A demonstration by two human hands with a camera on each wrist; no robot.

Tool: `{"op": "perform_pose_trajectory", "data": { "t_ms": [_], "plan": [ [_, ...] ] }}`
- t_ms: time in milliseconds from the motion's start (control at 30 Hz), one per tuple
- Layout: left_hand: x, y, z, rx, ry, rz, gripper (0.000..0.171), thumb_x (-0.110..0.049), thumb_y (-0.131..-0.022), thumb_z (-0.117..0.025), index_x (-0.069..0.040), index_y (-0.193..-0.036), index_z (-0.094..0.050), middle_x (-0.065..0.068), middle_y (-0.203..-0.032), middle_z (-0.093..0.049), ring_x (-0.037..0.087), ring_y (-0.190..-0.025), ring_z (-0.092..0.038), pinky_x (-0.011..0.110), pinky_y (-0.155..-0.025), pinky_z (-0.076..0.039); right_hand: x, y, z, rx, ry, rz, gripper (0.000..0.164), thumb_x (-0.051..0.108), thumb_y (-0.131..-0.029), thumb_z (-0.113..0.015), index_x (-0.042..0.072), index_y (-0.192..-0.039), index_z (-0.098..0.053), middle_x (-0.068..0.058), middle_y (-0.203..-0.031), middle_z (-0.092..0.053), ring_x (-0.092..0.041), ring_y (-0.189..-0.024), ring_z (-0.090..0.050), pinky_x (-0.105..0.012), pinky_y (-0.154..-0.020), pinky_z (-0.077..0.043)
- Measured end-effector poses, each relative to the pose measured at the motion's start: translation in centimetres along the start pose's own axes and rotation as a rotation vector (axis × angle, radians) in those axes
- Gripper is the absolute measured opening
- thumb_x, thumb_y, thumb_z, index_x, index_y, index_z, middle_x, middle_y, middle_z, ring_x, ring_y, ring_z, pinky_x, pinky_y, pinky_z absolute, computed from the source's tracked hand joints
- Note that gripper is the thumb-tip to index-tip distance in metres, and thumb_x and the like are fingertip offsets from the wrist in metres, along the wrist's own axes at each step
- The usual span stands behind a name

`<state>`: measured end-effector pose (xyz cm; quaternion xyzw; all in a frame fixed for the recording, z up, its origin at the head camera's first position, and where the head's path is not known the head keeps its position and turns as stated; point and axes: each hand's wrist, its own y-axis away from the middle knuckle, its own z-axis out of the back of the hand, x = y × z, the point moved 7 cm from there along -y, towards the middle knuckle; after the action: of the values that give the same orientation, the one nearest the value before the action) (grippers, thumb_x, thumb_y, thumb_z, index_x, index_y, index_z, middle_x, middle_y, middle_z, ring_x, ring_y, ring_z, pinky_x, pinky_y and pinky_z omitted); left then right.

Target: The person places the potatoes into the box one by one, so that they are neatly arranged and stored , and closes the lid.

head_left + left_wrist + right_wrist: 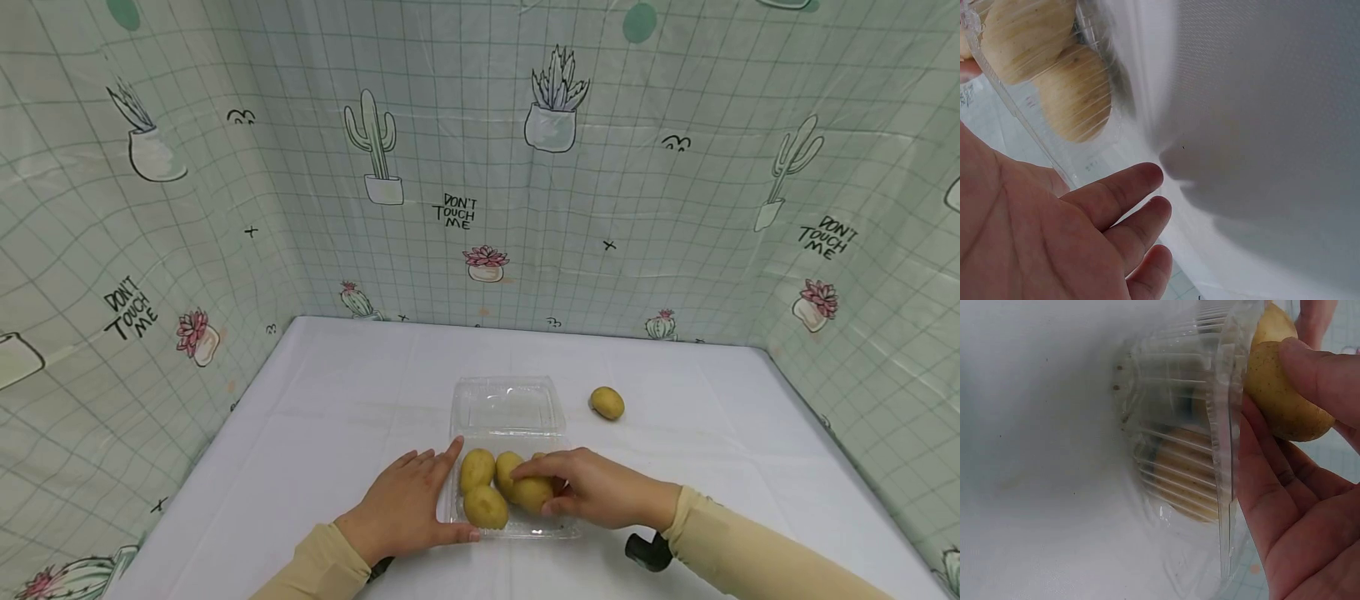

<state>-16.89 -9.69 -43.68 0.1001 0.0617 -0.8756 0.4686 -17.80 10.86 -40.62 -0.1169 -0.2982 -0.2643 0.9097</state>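
A clear plastic clamshell box (543, 527) lies with its lid (508, 407) folded back, and several potatoes (486, 507) sit in its base. My right hand (600, 487) pinches one potato (1288, 400) between thumb and fingers, over the right side of the base. Part of another potato shows behind those fingers. At the box's left side is my left hand (408, 504), its fingers extended and its thumb and index finger spread along the box edge. In the left wrist view, the left hand's palm (1035, 231) faces the box and holds nothing.
A single potato (607, 403) lies on the white tabletop (360, 392), to the right of the lid. Curtains (480, 167) printed with cacti surround the table at the back and on both sides.
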Motion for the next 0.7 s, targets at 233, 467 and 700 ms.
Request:
{"op": "perform_pose_trajectory", "data": {
  "t_ms": [233, 467, 700],
  "plan": [
    [-0.02, 0.01, 0.04, -0.012, 0.000, -0.007, 0.115, -0.086, -0.078, -0.050, -0.005, -0.157, -0.028, 0.015, -0.142, -0.054, 0.034, -0.128, -0.053, 0.050, -0.109, -0.036, 0.20, -0.13, -0.16, 0.014, 0.014, -0.020, 0.050, 0.012, -0.090, -0.074, 0.017, -0.137, -0.060, 0.014, -0.112, -0.060, -0.004, -0.094, -0.055, -0.024, -0.081, -0.050],
    [-0.06, 0.01, 0.08, -0.008, -0.004, -0.005, 0.115, -0.086, -0.078, -0.050, -0.005, -0.157, -0.028, 0.016, -0.141, -0.055, 0.034, -0.128, -0.053, 0.050, -0.109, -0.037, 0.39, -0.03, -0.23, 0.028, 0.009, -0.033, 0.048, 0.011, -0.091, -0.073, 0.017, -0.137, -0.060, 0.013, -0.117, -0.061, -0.003, -0.095, -0.055, -0.024, -0.081, -0.051],
    [-0.12, -0.01, 0.18, -0.007, -0.004, -0.006, 0.114, -0.084, -0.079, -0.053, -0.004, -0.157, -0.029, 0.016, -0.141, -0.055, 0.035, -0.127, -0.053, 0.050, -0.108, -0.037, 0.72, -0.06, -0.23, 0.040, 0.013, -0.022, 0.048, 0.011, -0.092, -0.072, 0.014, -0.138, -0.059, 0.012, -0.121, -0.062, -0.002, -0.097, -0.056, -0.027, -0.083, -0.052]
  ]
}}
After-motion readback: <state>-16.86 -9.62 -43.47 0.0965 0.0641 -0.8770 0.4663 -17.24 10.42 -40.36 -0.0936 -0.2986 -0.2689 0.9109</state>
